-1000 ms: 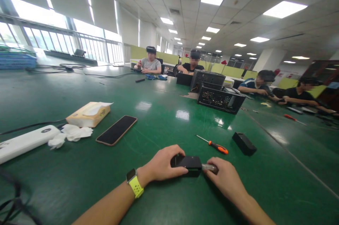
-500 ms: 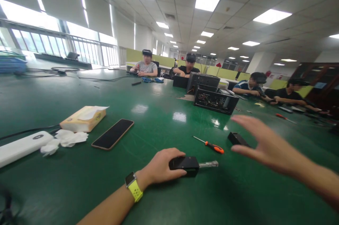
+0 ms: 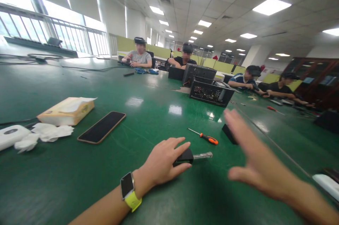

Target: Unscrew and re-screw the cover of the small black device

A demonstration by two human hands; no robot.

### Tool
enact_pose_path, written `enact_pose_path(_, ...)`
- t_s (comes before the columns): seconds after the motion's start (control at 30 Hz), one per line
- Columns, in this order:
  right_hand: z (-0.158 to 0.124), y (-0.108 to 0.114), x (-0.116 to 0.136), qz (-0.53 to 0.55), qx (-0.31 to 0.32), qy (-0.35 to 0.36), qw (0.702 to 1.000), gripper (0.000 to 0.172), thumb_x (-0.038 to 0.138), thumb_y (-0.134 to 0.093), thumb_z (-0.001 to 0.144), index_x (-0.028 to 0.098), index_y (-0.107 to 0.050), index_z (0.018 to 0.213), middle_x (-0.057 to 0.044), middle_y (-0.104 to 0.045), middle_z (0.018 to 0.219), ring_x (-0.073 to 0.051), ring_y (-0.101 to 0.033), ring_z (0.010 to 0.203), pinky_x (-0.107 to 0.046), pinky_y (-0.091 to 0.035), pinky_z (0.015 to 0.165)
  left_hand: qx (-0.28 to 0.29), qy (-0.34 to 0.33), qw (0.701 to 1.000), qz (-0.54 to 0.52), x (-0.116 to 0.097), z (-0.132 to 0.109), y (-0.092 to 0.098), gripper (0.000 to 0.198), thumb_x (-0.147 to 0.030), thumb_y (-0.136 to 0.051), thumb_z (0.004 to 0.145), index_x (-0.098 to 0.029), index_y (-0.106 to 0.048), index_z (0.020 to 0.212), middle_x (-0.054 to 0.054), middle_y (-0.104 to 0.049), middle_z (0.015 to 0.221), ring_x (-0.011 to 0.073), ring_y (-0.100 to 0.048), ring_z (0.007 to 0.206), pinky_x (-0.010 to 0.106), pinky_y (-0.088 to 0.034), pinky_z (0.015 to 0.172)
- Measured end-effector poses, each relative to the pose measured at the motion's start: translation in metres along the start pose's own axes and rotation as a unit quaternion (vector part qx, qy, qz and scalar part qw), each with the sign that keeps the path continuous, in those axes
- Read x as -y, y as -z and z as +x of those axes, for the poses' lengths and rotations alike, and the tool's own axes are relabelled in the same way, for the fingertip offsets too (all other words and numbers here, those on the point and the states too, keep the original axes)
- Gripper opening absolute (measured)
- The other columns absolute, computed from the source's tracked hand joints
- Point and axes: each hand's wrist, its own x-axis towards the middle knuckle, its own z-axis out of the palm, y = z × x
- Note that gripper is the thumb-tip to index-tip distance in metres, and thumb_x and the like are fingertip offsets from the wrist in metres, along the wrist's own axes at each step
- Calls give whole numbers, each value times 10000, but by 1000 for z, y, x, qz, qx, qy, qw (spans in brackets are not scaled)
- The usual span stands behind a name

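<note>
My left hand (image 3: 162, 159), with a watch on its wrist, lies over a small black box (image 3: 186, 155). Its fingers are stretched and spread, the thumb along the near side and the index finger by the far side. A silvery rod (image 3: 202, 155) sticks out of the box to the right. My right hand (image 3: 261, 158) is raised above the table, slightly blurred, with thumb and fingers wide apart and nothing between them. Behind its fingertips stands a second black block (image 3: 229, 134), partly covered. An orange and black screwdriver (image 3: 209, 138) lies between the hands.
On the green table (image 3: 148, 119) a phone (image 3: 102, 127), a tissue pack (image 3: 67, 111), crumpled tissues (image 3: 50, 132) and a white device (image 3: 13, 136) lie left. An open computer case (image 3: 210, 90) stands ahead. Several people sit across the table. A white object (image 3: 327, 184) lies far right.
The view has turned a little right and down. My left hand's fingers have spread and moved further along the black box. The right hand has come nearer, still open.
</note>
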Motion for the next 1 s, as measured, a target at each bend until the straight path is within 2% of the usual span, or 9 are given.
enact_pose_path(0.07,-13,-50,4,55,82,12,995,1149,763,-570,762,157,-39,1582,-186,-231,1604,-413,-304,1420,-555,-344,1117,14,10,1000,26,-8,3,1,538,-462,-583,930,-204,-478,1391,141,-548,1384,339,-546,1195,507,-472,962)
enact_pose_path(0.13,-27,-92,5,85,157,-44,983,1071,665,-570,833,118,-27,1576,-206,-201,1606,-378,-250,1452,-542,-309,1148,26,16,999,39,-13,5,1,471,-441,-557,950,-223,-503,1363,118,-606,1309,322,-598,1105,482,-496,911)
enact_pose_path(0.23,-40,-121,5,101,153,-75,980,964,565,-565,883,111,-70,1575,-195,-180,1613,-349,-186,1475,-542,-256,1177,19,23,999,37,-13,6,3,465,-451,-578,936,-225,-524,1339,109,-627,1274,313,-610,1068,455,-491,892)
enact_pose_path(0.4,-37,-114,3,116,85,-91,985,664,396,-505,954,193,-276,1543,-141,-381,1548,-305,-348,1420,-518,-328,1151,-1,43,999,2,-4,2,4,553,-491,-641,882,-208,-525,1342,112,-640,1259,313,-608,1069,448,-485,907)
enact_pose_path(0.53,-21,-98,-4,141,46,-94,984,370,282,-438,981,220,-615,1300,-115,-687,1184,-266,-618,1106,-450,-499,981,15,70,997,-36,4,-3,2,461,-464,-619,907,-196,-580,1280,98,-672,1212,299,-629,1050,430,-500,905)
enact_pose_path(0.63,-6,-74,-8,157,81,-71,982,323,320,-480,970,236,-694,1198,-79,-731,978,-239,-662,914,-385,-539,855,24,96,992,-78,10,-7,0,380,-423,-600,930,-198,-613,1237,83,-689,1175,275,-644,1037,399,-513,904)
enact_pose_path(0.77,8,-50,-2,145,154,-71,975,312,359,-505,957,269,-711,1174,-52,-744,969,-230,-681,882,-362,-527,847,18,85,989,-121,17,-10,-4,362,-379,-601,936,-196,-597,1247,83,-670,1211,263,-632,1075,390,-504,942)
enact_pose_path(0.9,-3,-70,15,168,137,-116,969,324,353,-443,977,235,-721,1093,-64,-748,1041,-244,-688,958,-365,-522,887,5,88,987,-131,18,-11,-7,364,-359,-622,919,-211,-584,1250,74,-663,1224,258,-628,1088,381,-502,954)
enact_pose_path(1.0,-9,-90,29,155,94,-170,969,363,397,-472,956,189,-683,1167,-102,-725,1142,-270,-671,1050,-390,-515,938,-4,102,987,-123,15,-10,-8,445,-404,-677,870,-207,-581,1258,83,-665,1227,272,-631,1088,390,-503,960)
